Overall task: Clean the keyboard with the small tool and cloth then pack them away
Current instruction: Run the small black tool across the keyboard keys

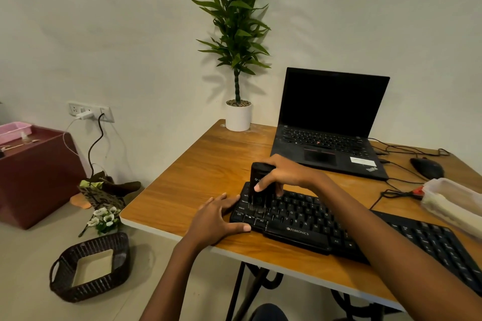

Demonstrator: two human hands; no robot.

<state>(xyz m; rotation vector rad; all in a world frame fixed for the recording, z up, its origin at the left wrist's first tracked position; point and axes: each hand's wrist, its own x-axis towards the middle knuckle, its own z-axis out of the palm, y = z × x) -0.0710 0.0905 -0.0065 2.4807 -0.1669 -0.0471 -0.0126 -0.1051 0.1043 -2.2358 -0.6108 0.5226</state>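
Observation:
A black Zebronics keyboard point(300, 227) lies slanted on the wooden table point(198, 180), running off to the lower right. My right hand point(284, 174) grips a small black brush tool point(259, 180) upright, its bristles down on the keys at the keyboard's left end. My left hand point(219, 219) lies flat on the table with straight fingers, its thumb and fingertips against the keyboard's left edge. No cloth is in view.
An open black laptop point(331, 125) stands behind the keyboard, a potted plant point(238, 114) at the table's far corner. A mouse point(427, 167) with cables and a clear plastic box point(453, 203) sit at the right. On the floor left are a dark wicker basket point(88, 268) and a maroon cabinet point(36, 174).

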